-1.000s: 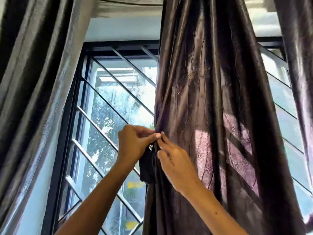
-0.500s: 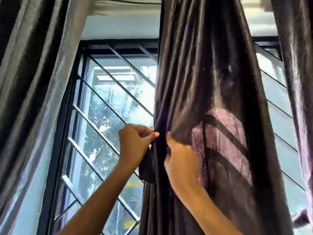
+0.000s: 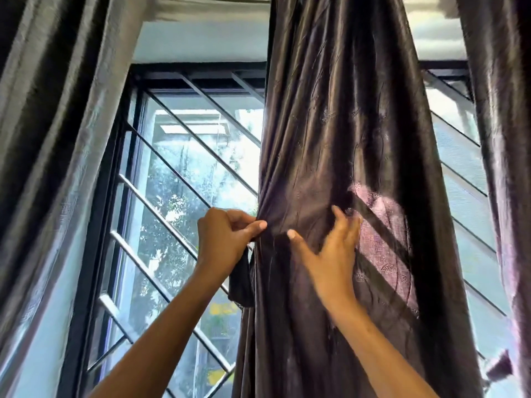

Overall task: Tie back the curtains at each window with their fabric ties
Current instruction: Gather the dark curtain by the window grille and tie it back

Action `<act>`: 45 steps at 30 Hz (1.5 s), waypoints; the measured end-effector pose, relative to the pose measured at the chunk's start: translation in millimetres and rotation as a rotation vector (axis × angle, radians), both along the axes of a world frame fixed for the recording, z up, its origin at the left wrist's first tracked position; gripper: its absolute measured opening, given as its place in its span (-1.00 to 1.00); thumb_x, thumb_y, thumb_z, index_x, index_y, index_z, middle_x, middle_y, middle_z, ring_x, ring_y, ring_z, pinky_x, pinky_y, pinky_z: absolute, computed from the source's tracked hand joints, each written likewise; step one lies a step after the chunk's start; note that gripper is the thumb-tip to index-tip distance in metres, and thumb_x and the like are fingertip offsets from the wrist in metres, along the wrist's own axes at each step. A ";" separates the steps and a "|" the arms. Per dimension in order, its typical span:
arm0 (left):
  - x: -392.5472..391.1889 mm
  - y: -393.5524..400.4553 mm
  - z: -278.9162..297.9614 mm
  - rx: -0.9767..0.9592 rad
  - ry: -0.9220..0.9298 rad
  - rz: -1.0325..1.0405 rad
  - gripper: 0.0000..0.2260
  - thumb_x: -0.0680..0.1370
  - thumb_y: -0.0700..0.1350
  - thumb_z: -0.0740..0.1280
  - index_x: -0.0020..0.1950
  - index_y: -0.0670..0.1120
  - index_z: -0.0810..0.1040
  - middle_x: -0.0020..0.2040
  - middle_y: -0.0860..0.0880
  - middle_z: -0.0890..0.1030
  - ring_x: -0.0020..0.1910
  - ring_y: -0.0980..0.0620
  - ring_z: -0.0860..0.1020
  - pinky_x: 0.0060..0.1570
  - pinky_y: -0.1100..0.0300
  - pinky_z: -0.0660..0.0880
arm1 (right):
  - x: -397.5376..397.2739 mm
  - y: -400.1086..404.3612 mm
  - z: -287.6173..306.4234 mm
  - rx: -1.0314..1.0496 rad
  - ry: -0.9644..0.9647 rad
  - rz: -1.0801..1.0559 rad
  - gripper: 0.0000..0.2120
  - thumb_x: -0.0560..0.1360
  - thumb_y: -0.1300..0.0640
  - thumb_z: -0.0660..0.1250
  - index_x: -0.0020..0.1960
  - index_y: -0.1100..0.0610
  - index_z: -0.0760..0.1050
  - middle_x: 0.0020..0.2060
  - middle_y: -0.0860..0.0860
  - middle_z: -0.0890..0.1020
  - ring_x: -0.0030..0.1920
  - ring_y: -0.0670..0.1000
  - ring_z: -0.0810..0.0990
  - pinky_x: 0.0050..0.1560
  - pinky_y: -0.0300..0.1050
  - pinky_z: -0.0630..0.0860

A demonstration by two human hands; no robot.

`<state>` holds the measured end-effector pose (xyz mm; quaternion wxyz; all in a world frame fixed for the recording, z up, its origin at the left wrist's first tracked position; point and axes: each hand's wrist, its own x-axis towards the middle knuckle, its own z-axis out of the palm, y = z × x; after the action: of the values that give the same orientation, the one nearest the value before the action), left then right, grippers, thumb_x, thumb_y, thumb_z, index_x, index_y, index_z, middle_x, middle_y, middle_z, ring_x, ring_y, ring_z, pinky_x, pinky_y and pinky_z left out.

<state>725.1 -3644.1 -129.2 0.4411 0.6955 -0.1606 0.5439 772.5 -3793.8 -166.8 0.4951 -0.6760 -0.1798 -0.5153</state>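
Head view, the only one. We're looking up at the curtain (image 3: 344,168), hanging down the centre of the frame, dark and satiny, bunched into long vertical folds. The window (image 3: 189,173) with its diagonal bars is filling centre left; another curtain (image 3: 43,110) is running down the left edge, a third (image 3: 500,110) down the right edge.

Left hand (image 3: 224,242), centre frame: thumb and curled fingers are pinching the curtain's left edge. A dark flap, probably the tie (image 3: 241,282), is hanging just below that hand, against the curtain edge. We can't tell whether the hand is holding the tie too.

Right hand (image 3: 333,254), just right of centre: fingers spread and fairly straight, lying flat on the curtain front, gripping nothing. The two hands are close but apart, a band of fabric between them.

Handling, as we're judging it:
- Cloth is looking soft, limp and slick; folds are likely sliding out of a loose grip.
- Light locally, but the full drop is probably dragging down on any bundle.
- Not fragile; thin where light is showing through at right.
- Best hold: gather the whole width at hand height, wrap the fingers fully round the bundle, not a flat palm.
- Take the tie by its free end, keeping it pinched against the bundle while wrapping.
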 end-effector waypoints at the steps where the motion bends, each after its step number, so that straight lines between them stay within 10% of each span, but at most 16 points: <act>1: -0.3 0.1 -0.5 -0.009 0.002 -0.007 -0.92 0.32 -0.15 0.56 -0.29 -0.08 0.68 -0.39 -0.06 0.67 -0.48 0.26 0.56 -0.35 0.43 0.47 | 3.3 -4.3 4.2 0.078 0.088 0.139 -0.09 0.37 -0.09 0.47 0.51 0.16 0.04 0.52 0.16 0.06 0.52 0.10 0.04 0.49 0.08 0.09; 4: -1.7 -0.8 -0.7 -0.040 0.001 -0.011 -0.89 0.31 -0.15 0.57 -0.34 -0.03 0.66 -0.39 -0.04 0.67 -0.45 0.18 0.60 -0.27 0.30 0.54 | 2.7 -11.3 7.6 0.173 0.140 0.472 -0.28 0.37 0.15 0.52 0.42 0.19 0.25 0.29 0.14 0.50 0.28 0.09 0.50 0.29 -0.07 0.44; 8: -1.3 -9.9 -2.3 0.020 -0.053 0.078 -0.93 0.33 -0.20 0.55 -0.30 -0.11 0.69 -0.41 0.01 0.63 -0.48 0.30 0.54 -0.29 0.40 0.50 | -13.0 -1.4 -8.1 -0.119 -0.101 -0.131 -0.67 0.48 0.32 0.35 0.20 0.08 0.56 -0.21 0.05 0.70 -0.21 0.06 0.66 -0.19 -0.07 0.57; 13: -3.9 -24.9 -8.0 0.042 -0.115 0.017 -0.92 0.39 -0.16 0.51 -0.24 -0.17 0.71 -0.40 0.03 0.63 -0.47 0.34 0.52 -0.38 0.50 0.40 | -38.7 27.3 -11.2 -0.557 -0.028 -0.414 -0.34 0.50 0.27 0.16 0.54 0.08 0.02 0.25 0.11 0.55 0.08 0.13 0.61 -0.09 -0.03 0.46; 17: -4.7 -23.0 -9.4 0.073 -0.084 0.020 -0.81 0.39 -0.04 0.50 -0.26 -0.17 0.70 -0.43 -0.10 0.64 -0.45 0.16 0.52 -0.34 0.28 0.44 | -37.9 18.4 -9.1 -0.654 -0.069 -0.291 -0.45 0.57 0.13 0.10 0.54 0.05 0.06 0.52 0.00 0.18 0.31 0.04 0.45 0.12 -0.09 0.43; 21: -2.2 -20.1 -5.6 0.077 -0.056 0.050 -0.92 0.37 -0.16 0.52 -0.21 -0.15 0.71 -0.35 -0.07 0.68 -0.41 0.19 0.58 -0.29 0.33 0.50 | -20.0 5.1 -9.4 -0.445 -0.112 -0.039 -0.58 0.59 0.05 0.15 0.44 0.01 0.34 0.54 0.02 0.09 0.50 0.00 0.15 0.41 -0.06 0.26; 24: -0.2 -21.3 -5.3 0.040 -0.047 0.059 -0.95 0.37 -0.17 0.52 -0.24 -0.13 0.70 -0.38 -0.05 0.67 -0.44 0.19 0.58 -0.28 0.26 0.51 | -1.1 -7.3 -2.0 -0.091 0.010 -0.022 -0.40 0.53 -0.06 0.29 0.49 0.11 0.18 0.53 0.15 0.01 0.53 0.11 -0.02 0.47 0.10 0.11; 28: 2.0 -20.3 -5.3 0.024 -0.037 0.037 -0.95 0.35 -0.17 0.54 -0.27 -0.10 0.70 -0.43 0.05 0.62 -0.49 0.31 0.53 -0.30 0.33 0.51 | 16.4 -17.4 6.3 0.173 0.242 0.385 -0.10 0.42 -0.05 0.44 0.53 0.14 -0.04 0.42 0.13 0.33 0.32 -0.02 0.43 0.30 -0.17 0.41; 31: 4.2 -19.8 -4.9 0.004 -0.026 0.033 -0.94 0.35 -0.17 0.54 -0.25 -0.11 0.70 -0.40 0.02 0.64 -0.50 0.34 0.52 -0.32 0.39 0.49 | 15.9 -16.2 7.8 0.292 0.241 0.629 -0.46 0.37 0.17 0.51 0.29 0.14 0.39 -0.04 0.06 0.64 -0.22 -0.25 0.60 -0.26 -0.46 0.47; 34: 3.7 -22.5 -5.5 0.006 -0.040 0.048 -0.94 0.35 -0.19 0.54 -0.24 -0.14 0.70 -0.40 0.01 0.63 -0.51 0.40 0.49 -0.39 0.55 0.38 | 8.3 -16.7 3.8 0.244 -0.005 0.329 -0.79 0.30 0.25 0.56 -0.13 0.09 0.61 -0.29 -0.16 0.63 -0.37 -0.32 0.57 -0.30 -0.42 0.45; 38: 0.7 -30.8 -7.8 0.033 -0.075 0.047 -0.96 0.37 -0.22 0.51 -0.25 -0.18 0.70 -0.42 0.02 0.62 -0.51 0.41 0.48 -0.40 0.54 0.38 | -20.6 2.0 -4.7 -0.101 -0.251 -0.061 -0.71 0.42 0.28 0.42 0.13 0.12 0.62 -0.08 -0.08 0.59 -0.18 -0.13 0.58 -0.10 -0.28 0.52; 45: -6.5 -31.1 -14.3 0.014 -0.097 -0.006 -0.89 0.42 -0.06 0.48 -0.24 -0.09 0.71 -0.47 0.06 0.62 -0.45 0.22 0.53 -0.32 0.26 0.47 | -38.3 10.3 -8.5 -0.446 -0.201 -0.107 -0.66 0.48 0.23 0.25 0.25 0.09 0.52 0.06 -0.03 0.43 -0.06 0.02 0.54 -0.10 -0.06 0.51</act>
<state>718.6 -3675.1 -143.5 0.4295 0.6708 -0.1881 0.5746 734.3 -3783.5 -175.3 0.2854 -0.7223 -0.3012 -0.5532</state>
